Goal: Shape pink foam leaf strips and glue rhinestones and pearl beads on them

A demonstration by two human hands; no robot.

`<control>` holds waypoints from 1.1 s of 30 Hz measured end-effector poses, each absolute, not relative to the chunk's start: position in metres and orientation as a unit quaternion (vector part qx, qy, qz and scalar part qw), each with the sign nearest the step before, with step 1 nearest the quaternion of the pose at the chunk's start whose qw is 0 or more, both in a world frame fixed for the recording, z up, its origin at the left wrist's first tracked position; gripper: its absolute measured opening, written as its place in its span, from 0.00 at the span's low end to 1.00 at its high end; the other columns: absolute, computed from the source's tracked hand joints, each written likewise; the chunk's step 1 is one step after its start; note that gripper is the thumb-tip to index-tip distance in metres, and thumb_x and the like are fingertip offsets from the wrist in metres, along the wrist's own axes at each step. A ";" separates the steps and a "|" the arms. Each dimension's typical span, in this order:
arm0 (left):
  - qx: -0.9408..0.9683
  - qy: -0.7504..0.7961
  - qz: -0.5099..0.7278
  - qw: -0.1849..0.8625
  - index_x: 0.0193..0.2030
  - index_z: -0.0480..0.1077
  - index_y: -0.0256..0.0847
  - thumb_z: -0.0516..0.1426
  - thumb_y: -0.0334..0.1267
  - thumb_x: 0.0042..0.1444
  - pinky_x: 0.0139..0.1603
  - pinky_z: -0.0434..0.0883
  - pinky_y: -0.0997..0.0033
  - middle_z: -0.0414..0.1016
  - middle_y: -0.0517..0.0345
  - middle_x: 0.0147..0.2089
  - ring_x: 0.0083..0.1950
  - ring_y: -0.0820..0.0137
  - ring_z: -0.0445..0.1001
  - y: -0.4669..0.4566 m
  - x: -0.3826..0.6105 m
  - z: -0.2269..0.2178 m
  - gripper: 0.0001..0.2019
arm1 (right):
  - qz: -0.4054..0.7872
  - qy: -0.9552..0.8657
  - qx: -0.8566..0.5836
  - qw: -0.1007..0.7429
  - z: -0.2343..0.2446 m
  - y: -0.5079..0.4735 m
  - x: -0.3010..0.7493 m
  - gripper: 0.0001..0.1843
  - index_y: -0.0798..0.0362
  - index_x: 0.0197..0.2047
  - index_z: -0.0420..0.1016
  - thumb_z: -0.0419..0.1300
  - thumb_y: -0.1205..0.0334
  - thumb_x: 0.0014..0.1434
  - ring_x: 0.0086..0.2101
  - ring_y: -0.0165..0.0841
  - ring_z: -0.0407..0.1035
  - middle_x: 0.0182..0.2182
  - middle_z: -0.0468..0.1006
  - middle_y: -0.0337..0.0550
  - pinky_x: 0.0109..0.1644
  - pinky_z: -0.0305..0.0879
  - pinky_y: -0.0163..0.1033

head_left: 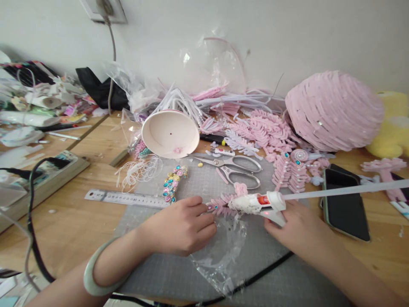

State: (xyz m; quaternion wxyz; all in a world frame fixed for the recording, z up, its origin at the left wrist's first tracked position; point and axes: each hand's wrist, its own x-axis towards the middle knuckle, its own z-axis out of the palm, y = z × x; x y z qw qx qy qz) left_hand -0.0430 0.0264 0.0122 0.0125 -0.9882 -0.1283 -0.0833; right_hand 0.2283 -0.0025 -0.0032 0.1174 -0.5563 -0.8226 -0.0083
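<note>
Pink leaf: here it is, the fuzzy pink leaf [221, 205], right between the 2 hands over the grey mat [150, 273], a pink gem and a blue gem at its left end.
Left hand: the left hand [183, 226] has its fingers bunched together and clamped on that gemmed end, thumb out of sight, a pale bangle [91, 275] round the wrist.
Right hand: over on the other side, the right hand [297, 221] has its fingers clamped round the handle of the glue gun [247, 204].
Glue gun: nozzle right at the leaf, red light glowing, and a long glue stick [345, 189] poking out behind.
Gem strip: just left of the action, a curved gem strip [171, 185] in blue, pink and gold.
Ruler: beside it lies the metal ruler [124, 198]; a 10 can be made out, the smaller marks cannot.
Scissors: beyond the gun, the scissors [234, 166] lie with their 2 grey handles to the right.
Small tube: just behind them, a white small tube [223, 152] carries a printed label, too tiny to read.
Bowl: a white bowl [159, 132] leans tilted, its inside showing.
Phone: off right, the phone [347, 209] has a dark screen.
Pink ball: and at the back, a big pink ball [334, 111] beside a yellow toy [391, 123].
</note>
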 end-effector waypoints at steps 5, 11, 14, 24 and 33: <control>-0.987 -0.128 -0.092 0.011 0.29 0.66 0.38 0.49 0.31 0.60 0.34 0.61 0.66 0.72 0.56 0.30 0.31 0.69 0.68 0.027 -0.044 0.013 0.10 | -0.018 -0.825 -0.556 0.102 -0.006 -0.004 0.229 0.12 0.58 0.30 0.77 0.52 0.65 0.49 0.27 0.45 0.72 0.24 0.77 0.54 0.31 0.67 0.45; -0.986 -0.139 -0.090 -0.002 0.30 0.66 0.38 0.49 0.32 0.61 0.39 0.62 0.64 0.72 0.56 0.31 0.36 0.67 0.70 0.029 -0.044 0.012 0.09 | -0.017 -0.825 -0.556 0.100 -0.005 -0.005 0.229 0.11 0.57 0.29 0.76 0.52 0.65 0.49 0.28 0.44 0.72 0.23 0.76 0.53 0.32 0.67 0.44; -0.986 -0.149 -0.074 -0.020 0.30 0.65 0.38 0.49 0.32 0.60 0.40 0.62 0.64 0.73 0.56 0.32 0.36 0.67 0.70 0.030 -0.044 0.012 0.08 | -0.004 -0.816 -0.567 0.109 -0.004 -0.004 0.229 0.10 0.56 0.29 0.75 0.52 0.65 0.49 0.28 0.43 0.72 0.25 0.77 0.51 0.32 0.67 0.43; -0.986 -0.150 -0.066 -0.030 0.30 0.63 0.39 0.50 0.32 0.59 0.40 0.62 0.65 0.71 0.57 0.31 0.34 0.69 0.69 0.033 -0.044 0.010 0.06 | 0.179 -0.721 -0.656 0.130 0.009 0.009 0.235 0.09 0.50 0.26 0.72 0.58 0.53 0.49 0.27 0.39 0.71 0.24 0.77 0.44 0.30 0.64 0.38; -0.986 -0.153 -0.067 -0.014 0.31 0.64 0.39 0.51 0.33 0.59 0.40 0.61 0.64 0.71 0.57 0.32 0.35 0.68 0.68 0.030 -0.043 0.013 0.06 | 0.244 -0.617 -0.734 0.144 0.001 0.038 0.252 0.25 0.50 0.21 0.66 0.48 0.40 0.55 0.26 0.40 0.68 0.19 0.71 0.43 0.29 0.59 0.39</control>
